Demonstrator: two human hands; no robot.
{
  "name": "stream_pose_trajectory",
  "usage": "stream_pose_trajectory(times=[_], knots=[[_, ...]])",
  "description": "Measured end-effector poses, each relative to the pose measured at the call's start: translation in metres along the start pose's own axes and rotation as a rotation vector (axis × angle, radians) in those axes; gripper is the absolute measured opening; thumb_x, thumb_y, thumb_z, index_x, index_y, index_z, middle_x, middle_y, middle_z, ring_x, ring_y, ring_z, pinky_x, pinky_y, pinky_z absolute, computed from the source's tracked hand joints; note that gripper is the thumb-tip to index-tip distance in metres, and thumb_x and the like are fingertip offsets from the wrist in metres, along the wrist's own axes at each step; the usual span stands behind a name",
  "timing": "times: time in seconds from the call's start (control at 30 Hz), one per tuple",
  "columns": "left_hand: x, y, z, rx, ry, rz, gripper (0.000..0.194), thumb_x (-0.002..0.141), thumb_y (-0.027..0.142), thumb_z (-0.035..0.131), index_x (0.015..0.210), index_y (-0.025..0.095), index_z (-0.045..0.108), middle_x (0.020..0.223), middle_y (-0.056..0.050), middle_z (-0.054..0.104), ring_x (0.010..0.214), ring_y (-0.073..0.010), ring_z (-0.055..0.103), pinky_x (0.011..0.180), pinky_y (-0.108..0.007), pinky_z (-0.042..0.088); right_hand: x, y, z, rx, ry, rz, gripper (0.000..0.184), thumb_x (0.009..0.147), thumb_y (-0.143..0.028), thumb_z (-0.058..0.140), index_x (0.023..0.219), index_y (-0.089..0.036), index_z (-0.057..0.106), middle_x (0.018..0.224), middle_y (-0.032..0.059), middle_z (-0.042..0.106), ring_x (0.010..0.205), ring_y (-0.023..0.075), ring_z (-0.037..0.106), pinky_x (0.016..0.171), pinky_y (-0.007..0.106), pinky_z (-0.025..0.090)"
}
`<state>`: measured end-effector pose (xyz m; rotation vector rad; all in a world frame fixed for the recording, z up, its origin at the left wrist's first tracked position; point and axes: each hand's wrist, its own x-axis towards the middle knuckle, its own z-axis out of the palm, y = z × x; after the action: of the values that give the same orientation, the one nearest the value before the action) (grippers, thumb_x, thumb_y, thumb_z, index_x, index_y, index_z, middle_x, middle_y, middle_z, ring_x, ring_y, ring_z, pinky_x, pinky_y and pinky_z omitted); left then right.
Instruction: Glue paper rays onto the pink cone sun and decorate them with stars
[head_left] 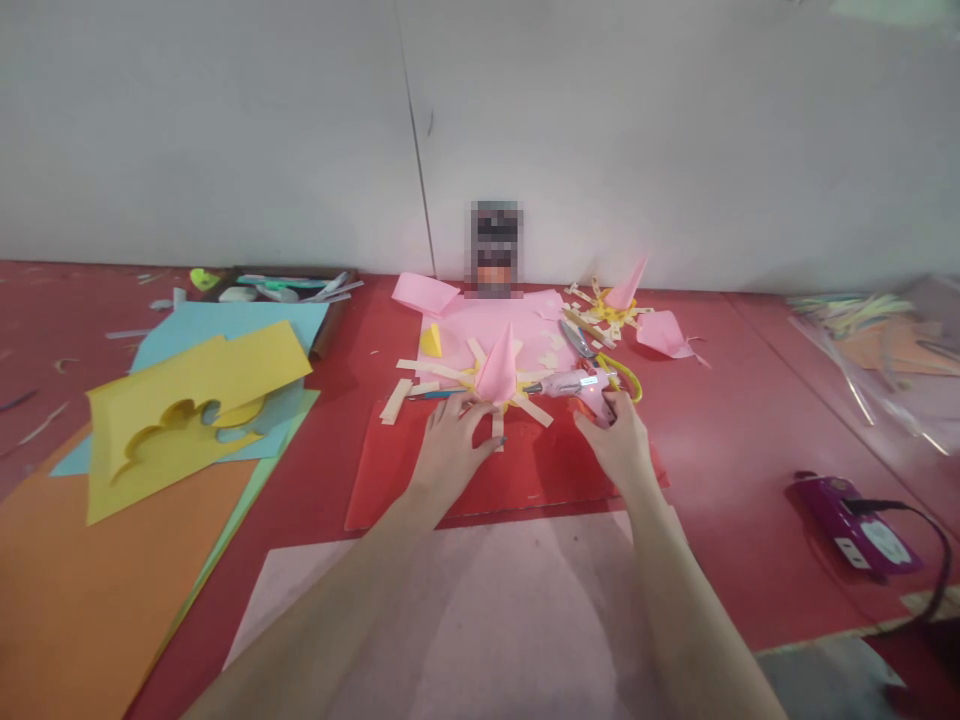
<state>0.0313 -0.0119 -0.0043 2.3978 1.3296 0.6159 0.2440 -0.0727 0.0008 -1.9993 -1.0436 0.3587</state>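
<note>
A pink paper cone (498, 370) stands upright with cream strips (535, 410) and bits of yellow fanning out from its base. My left hand (450, 440) rests at the near left of the cone, fingertips by its base and thumb apart over a strip that points toward me. My right hand (619, 440) is closed around the handle of a pink glue gun (577, 384), whose nozzle points left at the cone's base. Beneath lie a red board (525, 480) and pink paper (457, 325). A blue pen-like tool (436, 394) lies partly under the strips.
Yellow-handled scissors (630, 378) lie behind the glue gun. Another pink cone (628, 288) stands at the back right. Yellow cut-out paper (150, 430) lies over blue and orange sheets on the left. A purple power socket (855, 525) with a black cable sits at right.
</note>
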Motion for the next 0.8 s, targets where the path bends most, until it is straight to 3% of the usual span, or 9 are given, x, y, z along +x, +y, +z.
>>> stream_pose_trajectory(times=[0.2,0.6,0.8], knots=[[0.0011,0.0022,0.0010,-0.081,0.004,-0.014,0.008,0.075,0.027,0.066,0.079,0.023,0.061,0.107,-0.003,0.050,0.104,-0.0218,0.048,0.091,-0.042,0.037,-0.0004,-0.0012,-0.0002,0.009,-0.005,0.010,0.039,0.062,-0.045,0.060,0.091,-0.022,0.050,0.088,0.0061,0.062,0.078,0.0221,0.057,0.065,0.031,0.041],[0.0014,-0.0043,0.0072,-0.028,0.009,-0.033,0.031,0.074,0.030,0.066,0.104,0.027,0.058,0.112,-0.004,0.050,0.108,-0.0240,0.046,0.096,-0.045,0.034,-0.0007,-0.0017,0.0000,-0.027,-0.009,0.010,0.039,0.063,-0.047,0.060,0.091,-0.022,0.050,0.085,0.0054,0.061,0.075,0.0219,0.056,0.062,0.030,0.040],[0.0012,-0.0030,0.0072,-0.019,0.004,-0.040,0.034,0.075,0.031,0.065,0.108,0.027,0.057,0.113,-0.005,0.049,0.108,-0.0243,0.046,0.096,-0.046,0.033,-0.0006,-0.0020,0.0002,-0.027,-0.011,0.006,0.041,0.063,-0.048,0.060,0.093,-0.022,0.050,0.086,0.0055,0.061,0.074,0.0215,0.056,0.063,0.030,0.040]])
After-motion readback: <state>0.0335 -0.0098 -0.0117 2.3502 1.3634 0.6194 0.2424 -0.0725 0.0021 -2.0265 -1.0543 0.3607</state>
